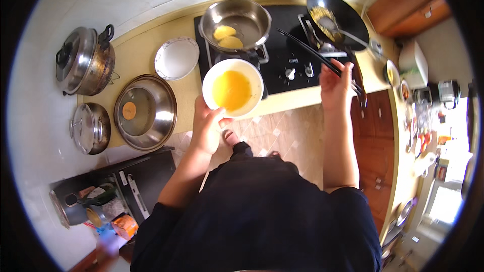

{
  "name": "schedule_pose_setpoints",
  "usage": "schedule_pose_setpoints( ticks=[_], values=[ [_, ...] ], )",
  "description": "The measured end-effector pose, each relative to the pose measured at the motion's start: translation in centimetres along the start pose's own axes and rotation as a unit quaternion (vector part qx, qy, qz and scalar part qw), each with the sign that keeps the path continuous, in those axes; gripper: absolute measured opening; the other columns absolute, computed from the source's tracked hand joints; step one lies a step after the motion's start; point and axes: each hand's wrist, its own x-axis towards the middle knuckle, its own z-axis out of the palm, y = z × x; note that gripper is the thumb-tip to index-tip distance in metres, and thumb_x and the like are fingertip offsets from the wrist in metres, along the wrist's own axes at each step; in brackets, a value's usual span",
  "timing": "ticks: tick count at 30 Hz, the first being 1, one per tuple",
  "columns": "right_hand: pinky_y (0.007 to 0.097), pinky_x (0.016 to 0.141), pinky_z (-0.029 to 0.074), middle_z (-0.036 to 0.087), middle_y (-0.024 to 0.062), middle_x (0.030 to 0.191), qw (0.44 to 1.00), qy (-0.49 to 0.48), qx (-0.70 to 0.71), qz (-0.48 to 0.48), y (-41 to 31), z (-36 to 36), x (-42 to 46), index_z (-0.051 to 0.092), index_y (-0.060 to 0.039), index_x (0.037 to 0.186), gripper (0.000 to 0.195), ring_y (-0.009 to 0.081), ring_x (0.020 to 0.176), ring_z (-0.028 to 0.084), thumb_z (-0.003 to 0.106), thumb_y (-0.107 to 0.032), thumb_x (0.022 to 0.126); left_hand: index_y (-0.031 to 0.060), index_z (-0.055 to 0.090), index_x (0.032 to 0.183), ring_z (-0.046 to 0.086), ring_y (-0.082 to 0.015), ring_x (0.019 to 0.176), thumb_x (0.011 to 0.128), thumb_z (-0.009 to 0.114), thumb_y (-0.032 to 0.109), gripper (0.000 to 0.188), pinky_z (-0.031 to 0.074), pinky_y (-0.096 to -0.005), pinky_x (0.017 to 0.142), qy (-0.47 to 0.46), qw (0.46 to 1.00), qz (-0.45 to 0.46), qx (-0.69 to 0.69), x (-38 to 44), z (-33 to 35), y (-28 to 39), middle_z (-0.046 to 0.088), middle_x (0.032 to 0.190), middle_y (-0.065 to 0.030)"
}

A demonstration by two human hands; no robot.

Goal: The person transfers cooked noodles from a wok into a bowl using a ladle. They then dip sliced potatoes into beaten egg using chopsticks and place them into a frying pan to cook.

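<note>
My left hand point(209, 126) grips the near rim of a white bowl point(257, 96), which holds yellow beaten egg point(231, 88). The bowl is held in front of a stainless steel pot point(245, 22) on the gas cooktop. Two yellow egg pieces point(229, 37) lie inside that pot, towards its left. My right hand point(337, 83) holds a pair of black chopsticks point(308, 49), whose tips point up and left over the cooktop, apart from pot and bowl. A dark wok point(353, 22) at the back right contains yellowish food and a metal ladle point(348, 34).
An off-white plate with a patterned rim point(177, 58) sits left of the cooktop point(280, 79). Beyond it are a wide steel basin point(166, 113), a lidded steamer pot point(89, 60) and a smaller lidded pot point(90, 128). Wooden cabinets point(374, 121) run down the right side.
</note>
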Motion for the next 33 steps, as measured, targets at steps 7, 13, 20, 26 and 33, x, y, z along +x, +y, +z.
schedule_pose_setpoints(
  ticks=[7, 13, 20, 26, 33],
  values=[
    [0.0206, 0.057, 0.053, 0.065, 0.0067, 0.078, 0.978, 0.144, 0.085, -0.124, -9.5, -12.1, -17.9, 0.064, -0.0016, 0.093, 0.045, 0.0124, 0.065, 0.063, 0.055, -0.046, 0.091, 0.0054, 0.031, 0.133, 0.059, -0.0269, 0.107, 0.084, 0.055, 0.012, 0.054, 0.055, -0.0391, 0.084, -0.142, 0.987, -0.070, 0.003, -4.5, 9.7, -4.9, 0.049, 0.124, -0.0146],
    [0.0217, 0.056, 0.053, 0.063, 0.0037, 0.081, 0.933, 0.240, 0.137, -0.231, -13.8, -22.9, -34.3, 0.060, -0.0054, 0.095, 0.036, 0.0124, 0.067, 0.064, 0.052, -0.041, 0.094, 0.0059, 0.031, 0.139, 0.059, -0.0283, 0.110, 0.079, 0.055, 0.014, 0.065, 0.058, -0.0385, 0.084, -0.303, 0.932, -0.197, 0.011, -11.9, 19.6, -13.5, 0.049, 0.128, -0.0159],
    [0.0278, 0.069, 0.055, 0.062, 0.0051, 0.088, 0.874, 0.336, 0.114, -0.333, -16.9, -30.1, -51.4, 0.058, -0.0056, 0.099, 0.032, 0.0166, 0.078, 0.066, 0.057, -0.037, 0.092, 0.0082, 0.034, 0.134, 0.057, -0.0306, 0.113, 0.079, 0.057, 0.015, 0.060, 0.051, -0.0452, 0.092, -0.445, 0.809, -0.380, 0.055, -23.5, 31.8, -25.4, 0.049, 0.127, -0.0141],
    [0.0339, 0.078, 0.057, 0.065, 0.0116, 0.093, 0.779, 0.408, 0.137, -0.457, -20.3, -34.7, -60.7, 0.059, -0.0010, 0.100, 0.040, 0.0228, 0.086, 0.067, 0.052, -0.040, 0.095, 0.0064, 0.035, 0.128, 0.058, -0.0266, 0.108, 0.080, 0.058, 0.012, 0.053, 0.055, -0.0406, 0.085, -0.571, 0.675, -0.450, 0.125, -31.8, 42.2, -33.3, 0.048, 0.124, -0.0132],
    [0.0321, 0.069, 0.058, 0.067, 0.0120, 0.084, 0.658, 0.508, 0.161, -0.532, -25.2, -42.4, -69.6, 0.061, -0.0009, 0.094, 0.051, 0.0223, 0.077, 0.069, 0.041, -0.047, 0.097, 0.0073, 0.037, 0.123, 0.060, -0.0198, 0.098, 0.082, 0.057, 0.010, 0.046, 0.056, -0.0294, 0.074, -0.641, 0.582, -0.467, 0.179, -42.6, 53.8, -42.2, 0.049, 0.118, -0.0099]
  ],
)
